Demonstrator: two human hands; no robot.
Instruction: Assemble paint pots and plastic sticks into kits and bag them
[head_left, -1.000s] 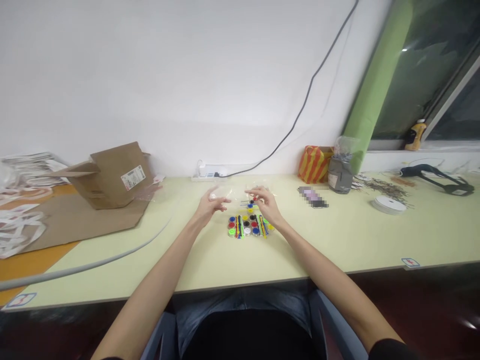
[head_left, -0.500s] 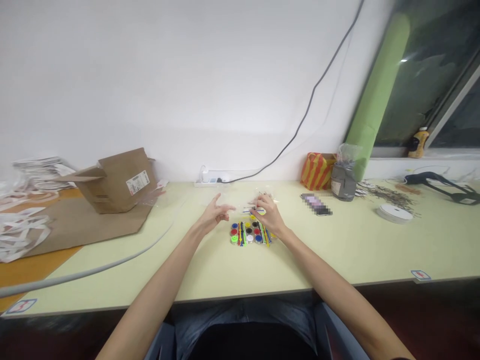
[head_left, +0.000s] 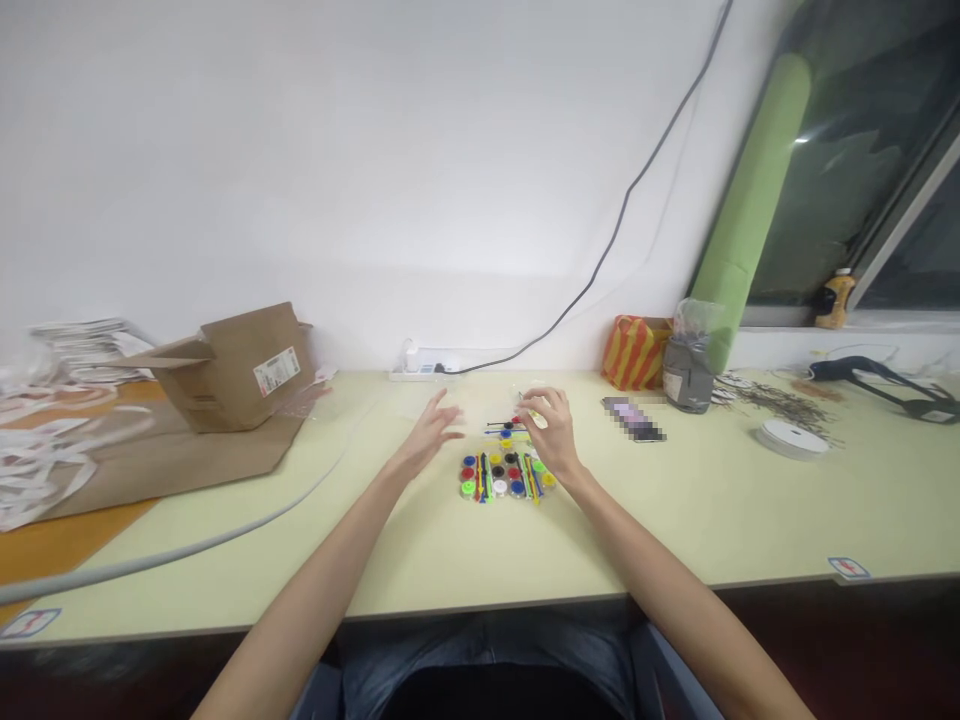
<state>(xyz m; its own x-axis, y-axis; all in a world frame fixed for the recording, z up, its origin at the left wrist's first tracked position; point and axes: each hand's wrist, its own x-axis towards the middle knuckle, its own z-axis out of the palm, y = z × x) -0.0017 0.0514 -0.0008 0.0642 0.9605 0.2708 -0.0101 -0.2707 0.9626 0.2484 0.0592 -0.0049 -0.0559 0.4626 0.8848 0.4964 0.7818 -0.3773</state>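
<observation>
My left hand (head_left: 433, 436) hovers over the table, its fingers spread and nothing visible in them. To the right, my right hand (head_left: 553, 432) is curled above the far end of a group of small coloured pieces, thumb and fingertips slightly apart. No held piece can be made out there. Beneath and nearer me, round coloured discs (head_left: 499, 488) in clear rims lie in rows, with thin arrow-shaped plastic strips (head_left: 482, 478) set upright between them. Beyond these, a blue strip (head_left: 507, 433) and a dark strip lie crosswise by my right fingertips. My right hand hides part of this area.
At left stand an open cardboard box (head_left: 240, 365) and white straps (head_left: 45, 465), with a grey cable (head_left: 247, 518) crossing the table. A power strip (head_left: 424, 370) lies by the wall. At right are a phone (head_left: 634, 420), a striped bag (head_left: 630, 352), a grey container (head_left: 688, 375) and a white roll (head_left: 791, 438).
The fingers of my right hand have loosened from a pinch near the blue strip and lifted a little. My left fingers have shifted from pointing to spread. The camera view has tilted slightly.
</observation>
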